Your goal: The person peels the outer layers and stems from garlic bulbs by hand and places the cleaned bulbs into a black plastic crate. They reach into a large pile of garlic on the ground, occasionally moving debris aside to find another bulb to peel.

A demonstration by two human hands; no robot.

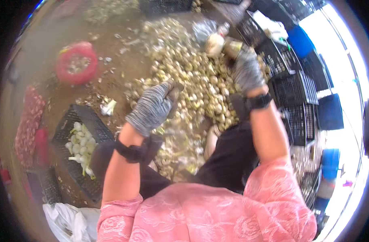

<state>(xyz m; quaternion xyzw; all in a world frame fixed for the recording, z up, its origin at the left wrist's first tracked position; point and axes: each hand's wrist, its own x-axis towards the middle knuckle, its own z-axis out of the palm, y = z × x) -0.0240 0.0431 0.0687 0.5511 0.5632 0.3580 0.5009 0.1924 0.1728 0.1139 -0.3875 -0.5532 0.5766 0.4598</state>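
Note:
A wide pile of pale bulbs that look like garlic [192, 76] covers the ground in front of me. My left hand [152, 107], in a grey striped glove, is closed over the near left side of the pile. Its curled fingers hide whatever they may hold. Farther off, my right hand [247, 70] reaches over the right side of the pile in a matching glove, its fingers blurred. Right beside those fingertips is a bottle with pale contents [214, 44]. A clear plastic bag [203, 30] lies just beyond it.
A black crate [101, 131] by my left knee holds trimmed white bulbs. Beyond it sits a red mesh bag [93, 64], rolled open, with small pieces inside. A full red net sack [29, 125] stands far left. Black crates [295, 88] line the right side, with blue containers [329, 111] behind.

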